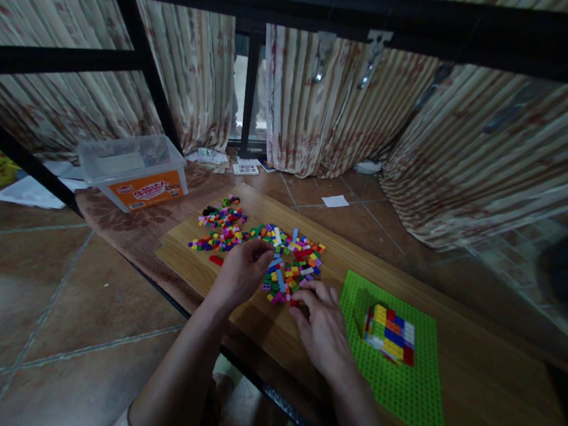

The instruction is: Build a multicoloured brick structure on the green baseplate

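A spread of small, loose, many-coloured building bricks (286, 243) covers the middle of the wooden board. Over its near left part is my left hand (243, 269), fingers curled and thumb pressed in; whatever is in them is hidden. My right hand (321, 322) is at the near right edge of the pile, its thumb and index finger closed about a small red brick (293, 302). To the right of that hand, a block of stacked bricks (393, 334) in yellow, red, blue, white and green rows stands on a green studded baseplate (409, 400).
The wooden board (488, 377) lies on a low table with a brown cloth (126, 246). At the far left stands a clear plastic tub (129, 166) with an orange label. Behind are striped curtains (342, 112), a black metal frame and a white paper (335, 201).
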Available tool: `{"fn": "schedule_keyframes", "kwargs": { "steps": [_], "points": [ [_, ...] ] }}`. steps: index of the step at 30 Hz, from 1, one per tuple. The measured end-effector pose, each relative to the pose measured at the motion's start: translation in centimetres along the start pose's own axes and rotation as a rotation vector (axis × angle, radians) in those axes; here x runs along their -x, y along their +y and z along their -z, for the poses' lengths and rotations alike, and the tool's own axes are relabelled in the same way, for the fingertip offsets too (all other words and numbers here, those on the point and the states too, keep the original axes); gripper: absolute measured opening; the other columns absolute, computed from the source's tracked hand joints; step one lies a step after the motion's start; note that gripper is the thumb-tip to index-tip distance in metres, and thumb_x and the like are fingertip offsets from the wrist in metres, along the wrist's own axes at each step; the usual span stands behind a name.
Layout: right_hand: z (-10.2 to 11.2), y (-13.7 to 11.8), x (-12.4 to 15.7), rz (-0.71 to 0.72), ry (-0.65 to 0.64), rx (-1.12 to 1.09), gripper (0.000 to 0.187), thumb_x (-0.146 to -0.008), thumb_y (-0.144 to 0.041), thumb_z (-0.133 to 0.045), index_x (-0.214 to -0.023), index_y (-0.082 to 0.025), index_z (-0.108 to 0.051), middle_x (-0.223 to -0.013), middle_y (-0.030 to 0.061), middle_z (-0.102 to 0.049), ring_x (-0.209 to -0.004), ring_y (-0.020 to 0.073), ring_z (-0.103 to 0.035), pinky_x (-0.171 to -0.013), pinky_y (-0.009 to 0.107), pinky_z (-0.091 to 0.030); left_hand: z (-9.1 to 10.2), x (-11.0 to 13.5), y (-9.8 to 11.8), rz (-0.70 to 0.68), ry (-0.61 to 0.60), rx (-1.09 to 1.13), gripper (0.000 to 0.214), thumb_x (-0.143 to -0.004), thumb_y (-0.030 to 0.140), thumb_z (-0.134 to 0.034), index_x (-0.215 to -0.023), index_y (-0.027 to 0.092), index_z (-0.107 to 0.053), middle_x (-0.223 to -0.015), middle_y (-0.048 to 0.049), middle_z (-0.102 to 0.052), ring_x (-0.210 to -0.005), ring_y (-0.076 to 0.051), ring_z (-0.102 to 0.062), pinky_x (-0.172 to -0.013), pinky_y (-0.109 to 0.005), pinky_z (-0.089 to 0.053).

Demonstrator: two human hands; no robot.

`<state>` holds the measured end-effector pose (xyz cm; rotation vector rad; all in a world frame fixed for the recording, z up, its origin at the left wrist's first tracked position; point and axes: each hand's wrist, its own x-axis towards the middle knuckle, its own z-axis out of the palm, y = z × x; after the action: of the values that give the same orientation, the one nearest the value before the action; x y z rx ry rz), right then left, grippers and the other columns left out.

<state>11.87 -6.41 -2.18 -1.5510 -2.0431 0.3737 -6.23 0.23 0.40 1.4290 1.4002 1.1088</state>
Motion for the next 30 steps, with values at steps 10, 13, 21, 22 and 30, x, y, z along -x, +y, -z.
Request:
{"fn": "schedule_keyframes", "kwargs": {
  "steps": [10,13,21,22,30],
  "points": [
    [4.5,2.3,1.1,-0.316,0.388,-0.494,0.019,-0.080,-0.035,-0.065,-0.094,-0.023,-0.066,-0.088,0.0021,-0.070,-0.080,0.0171,-0.066,-0.075,0.032,-0.054,-0.2,0.0,0.6,-0.018,-0.017,-0.017,0.022,-0.077,0.037,-0.060,-0.083,0.017,-0.068,-0.070,-0.0014,-0.066,-0.064,-0.016,-0.058,-0.059,-0.024,-0.042],
    [7.4,5.0,2.5,-0.459,0.589,-0.538,0.026,-0.073,-0.039,-0.071,-0.093,-0.022,-0.069,-0.087,0.0029,-0.071,-0.076,0.0176,-0.067,-0.072,0.033,-0.055,-0.3,0.0,0.7,-0.009,-0.017,-0.037,0.024,-0.076,0.038,-0.061,-0.084,0.017,-0.069,-0.069,-0.0017,-0.066,-0.062,-0.016,-0.057,-0.058,-0.025,-0.041],
    [10.3,10.0,5.8,-0.636,0.448,-0.248,0.033,-0.070,-0.042,-0.070,-0.093,-0.019,-0.072,-0.087,0.0075,-0.073,-0.075,0.0218,-0.068,-0.070,0.038,-0.055,-0.8,-0.1,0.4,-0.023,-0.047,-0.087,0.029,-0.077,0.041,-0.060,-0.088,0.016,-0.070,-0.074,-0.0032,-0.069,-0.064,-0.017,-0.058,-0.060,-0.026,-0.042],
    [10.2,10.1,5.9,-0.635,0.415,-0.235,0.033,-0.071,-0.043,-0.069,-0.094,-0.019,-0.072,-0.087,0.0073,-0.073,-0.076,0.0221,-0.068,-0.071,0.039,-0.055,-0.8,-0.1,0.4,-0.028,-0.052,-0.094,0.030,-0.077,0.042,-0.059,-0.089,0.016,-0.070,-0.076,-0.0034,-0.069,-0.065,-0.017,-0.059,-0.060,-0.026,-0.042],
    [9.3,10.6,4.8,-0.627,0.286,-0.219,0.035,-0.072,-0.045,-0.066,-0.095,-0.020,-0.072,-0.083,0.0053,-0.072,-0.076,0.0225,-0.068,-0.075,0.040,-0.054,-1.1,0.1,1.0,-0.023,-0.094,-0.164,0.034,-0.078,0.042,-0.057,-0.093,0.014,-0.068,-0.082,-0.0051,-0.070,-0.074,-0.020,-0.061,-0.069,-0.029,-0.044]
  ]
}}
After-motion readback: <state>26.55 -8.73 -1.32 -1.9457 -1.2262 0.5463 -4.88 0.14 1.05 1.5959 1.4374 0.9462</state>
